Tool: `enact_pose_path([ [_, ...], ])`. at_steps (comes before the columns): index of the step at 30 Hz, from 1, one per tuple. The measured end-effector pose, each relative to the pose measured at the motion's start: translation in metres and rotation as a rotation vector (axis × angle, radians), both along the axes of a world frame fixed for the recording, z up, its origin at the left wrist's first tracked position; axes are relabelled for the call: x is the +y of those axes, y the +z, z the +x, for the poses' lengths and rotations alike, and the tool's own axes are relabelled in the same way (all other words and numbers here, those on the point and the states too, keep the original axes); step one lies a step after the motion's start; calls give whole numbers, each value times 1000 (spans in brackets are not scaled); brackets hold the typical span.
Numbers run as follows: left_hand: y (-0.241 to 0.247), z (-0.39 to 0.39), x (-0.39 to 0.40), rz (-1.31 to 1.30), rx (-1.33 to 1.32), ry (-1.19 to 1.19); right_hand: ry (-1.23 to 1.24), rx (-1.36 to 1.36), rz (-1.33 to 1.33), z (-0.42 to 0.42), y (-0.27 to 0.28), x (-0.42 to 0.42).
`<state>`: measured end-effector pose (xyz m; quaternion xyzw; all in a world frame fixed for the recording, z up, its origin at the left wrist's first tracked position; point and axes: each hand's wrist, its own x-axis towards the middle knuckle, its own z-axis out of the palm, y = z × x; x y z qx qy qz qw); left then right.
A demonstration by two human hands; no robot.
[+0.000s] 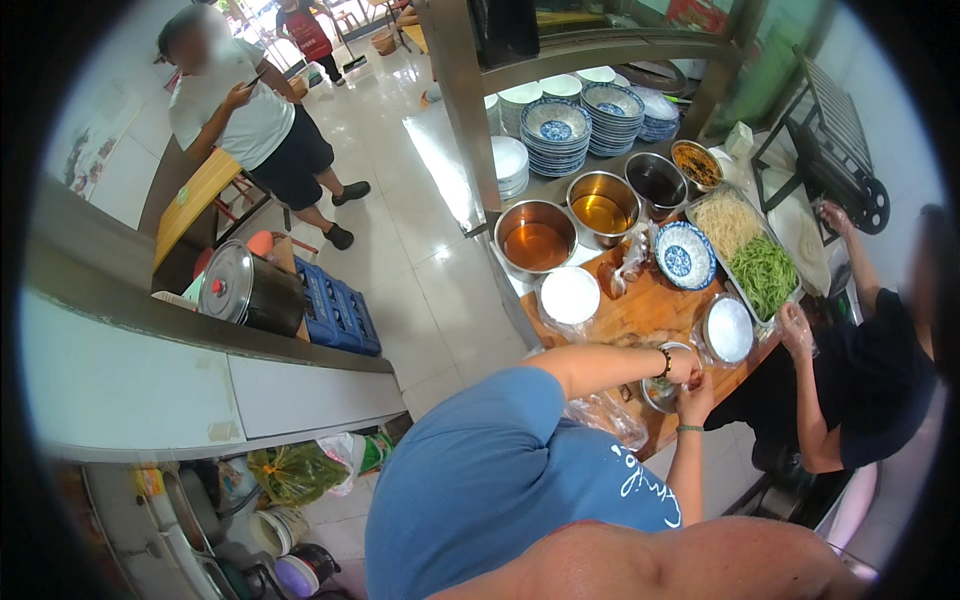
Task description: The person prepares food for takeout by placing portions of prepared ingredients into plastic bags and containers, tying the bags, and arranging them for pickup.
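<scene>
My left hand (682, 365), with a dark bead bracelet at the wrist, meets my right hand (696, 399), which has a green band, over the near right rim of a round bowl (658, 391). Pieces of food show inside this bowl, partly covered by my hands. My fingertips are bent close together; whatever lies between them is too small to make out. Beyond, a white bowl (727, 330) in clear plastic sits on the wooden board (634, 319). Another white bowl (570, 295), also in plastic, stands to the left. Crumpled clear plastic bags (611, 420) lie near my body.
Steel pots hold reddish liquid (536, 244), amber liquid (602, 214) and dark sauce (657, 184). A tray (778, 319) carries noodles and shredded greens. Blue-patterned bowls (556, 139) stand stacked behind. At right, a co-worker's gloved hand (795, 330) is beside the tray. Another person stands left.
</scene>
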<state>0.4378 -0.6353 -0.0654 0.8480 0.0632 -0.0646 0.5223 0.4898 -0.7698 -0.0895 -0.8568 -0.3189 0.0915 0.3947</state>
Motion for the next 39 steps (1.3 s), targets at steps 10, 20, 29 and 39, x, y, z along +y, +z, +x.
enact_pose_path([
  [10,-39,33,17,422,-149,-270,-151,-185,187,-7,-16,-9],
  [20,0,-106,41,279,-123,406,232,-278,-129,-17,26,-5],
  [29,-53,-243,6,55,322,558,246,-23,-19,-38,69,-8],
  [39,-64,-217,-10,-581,163,936,254,431,12,-111,14,-16],
])
